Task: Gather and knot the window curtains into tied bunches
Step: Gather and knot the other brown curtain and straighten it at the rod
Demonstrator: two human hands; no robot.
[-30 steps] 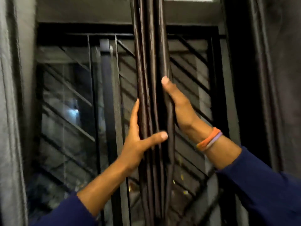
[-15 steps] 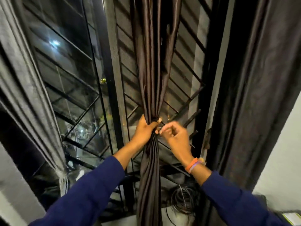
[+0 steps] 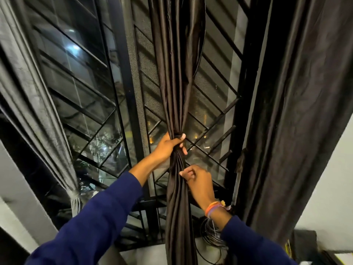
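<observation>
A dark brown satin curtain (image 3: 176, 73) hangs down the middle of the window, gathered into one narrow bunch. My left hand (image 3: 168, 145) is wrapped around the bunch where it is pinched tightest, thumb across the front. My right hand (image 3: 198, 180) is just below, fingertips pinching a fold of the same curtain's lower part (image 3: 177, 217). A grey curtain (image 3: 44, 115) at the left is drawn aside and tied low down (image 3: 75, 196). A wide dark curtain (image 3: 298, 111) hangs loose on the right.
Behind the curtains is a black metal window grille (image 3: 215, 119) with diagonal bars over glass. A coil of black cable (image 3: 212, 238) lies on the sill under my right wrist. A white wall (image 3: 328, 188) borders the right side.
My view dropped from high on the curtain to its waist. Both hands slid down and squeezed the folds together; my right hand has since moved lower, below my left.
</observation>
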